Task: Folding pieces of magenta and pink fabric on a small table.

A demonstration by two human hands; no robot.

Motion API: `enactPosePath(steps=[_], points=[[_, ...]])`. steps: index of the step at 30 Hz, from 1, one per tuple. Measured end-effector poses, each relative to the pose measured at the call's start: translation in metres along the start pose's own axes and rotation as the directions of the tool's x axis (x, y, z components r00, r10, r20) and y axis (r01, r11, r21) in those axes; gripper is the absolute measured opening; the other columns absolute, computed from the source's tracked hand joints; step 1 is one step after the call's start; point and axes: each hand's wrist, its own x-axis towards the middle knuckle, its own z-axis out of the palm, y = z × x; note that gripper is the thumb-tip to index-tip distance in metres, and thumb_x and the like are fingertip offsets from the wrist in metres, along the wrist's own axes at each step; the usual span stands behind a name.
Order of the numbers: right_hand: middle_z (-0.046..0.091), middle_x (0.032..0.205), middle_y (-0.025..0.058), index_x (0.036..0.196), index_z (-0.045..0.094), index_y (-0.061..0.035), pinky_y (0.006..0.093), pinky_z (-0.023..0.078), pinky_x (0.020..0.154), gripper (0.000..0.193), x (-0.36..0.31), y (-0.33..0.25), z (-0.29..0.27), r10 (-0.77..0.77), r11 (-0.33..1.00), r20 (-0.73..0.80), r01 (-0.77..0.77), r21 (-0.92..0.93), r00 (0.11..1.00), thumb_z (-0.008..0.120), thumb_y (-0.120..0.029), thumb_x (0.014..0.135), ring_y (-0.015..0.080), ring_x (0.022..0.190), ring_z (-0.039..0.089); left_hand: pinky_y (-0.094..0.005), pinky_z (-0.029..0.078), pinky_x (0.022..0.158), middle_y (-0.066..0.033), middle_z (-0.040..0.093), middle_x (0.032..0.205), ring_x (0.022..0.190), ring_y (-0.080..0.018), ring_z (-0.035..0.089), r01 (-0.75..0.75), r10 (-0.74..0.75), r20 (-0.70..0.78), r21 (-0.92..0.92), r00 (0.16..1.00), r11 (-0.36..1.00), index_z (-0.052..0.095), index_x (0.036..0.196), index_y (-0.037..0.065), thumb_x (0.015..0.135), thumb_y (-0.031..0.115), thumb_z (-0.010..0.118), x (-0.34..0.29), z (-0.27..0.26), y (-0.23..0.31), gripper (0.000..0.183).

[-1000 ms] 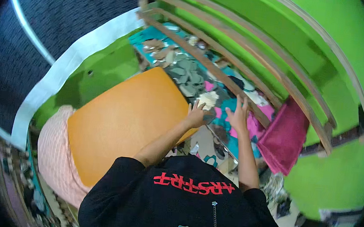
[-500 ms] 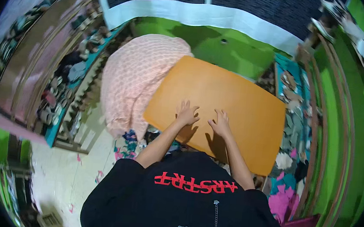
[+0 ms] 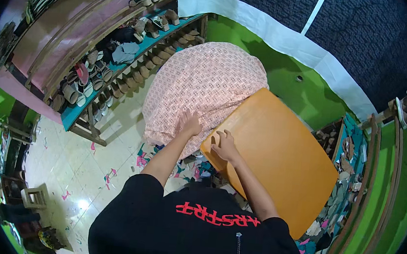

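Observation:
A pale pink patterned cloth (image 3: 193, 82) is draped over a large rounded heap, and what lies under it is hidden. My left hand (image 3: 190, 124) is at the cloth's near right part, with its fingers spread and nothing in them. Right beside the heap stands an orange table (image 3: 279, 154) with a smooth, bare-looking top. Over its left end is my right hand (image 3: 226, 148), fingers apart and slightly bent, holding nothing. Whether its fingertips touch the surface I cannot tell.
At the left, a wooden rack with a teal shelf (image 3: 75, 110) carries several shoes and wooden shoe lasts. Another shelf (image 3: 347, 155) at the right is heaped with scraps. Pink and teal cuttings (image 3: 109, 176) litter the tiled floor. A small wooden stool (image 3: 35, 197) stands lower left.
The view has swung left. My left hand has gone from the orange table to the pink cloth, and my right hand has shifted to the table's left end.

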Motion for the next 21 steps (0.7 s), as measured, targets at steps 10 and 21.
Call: enactPosePath(steps=[10,21], points=[[0.034,0.124,0.0274,0.120,0.041,-0.0027,0.0459,0.035,0.093,0.060,0.032,-0.012,-0.002,-0.012,0.994,0.064,0.019,-0.109,0.998,0.065,-0.027,0.070,0.0432,0.111,0.038,-0.0578,0.007,0.101,-0.0170,0.044,0.124,0.123,-0.0409,0.026,-0.009,0.030,-0.307,0.070,0.951,0.998,0.046,0.119,0.007,0.077,0.020,0.056,0.056,-0.001,-0.012,0.045],[0.031,0.122,0.0333,0.123,0.036,-0.0018,0.0455,0.033,0.095,0.062,0.047,0.013,-0.011,0.041,0.998,0.088,-0.036,-0.051,0.995,0.064,-0.027,0.073,0.0466,0.111,0.037,-0.0399,0.043,0.071,-0.0171,0.061,0.084,0.079,-0.0342,0.057,-0.323,0.109,-0.635,-0.232,0.765,0.917,0.062,0.092,0.007,0.080,0.013,0.048,0.024,-0.050,-0.031,0.020]])
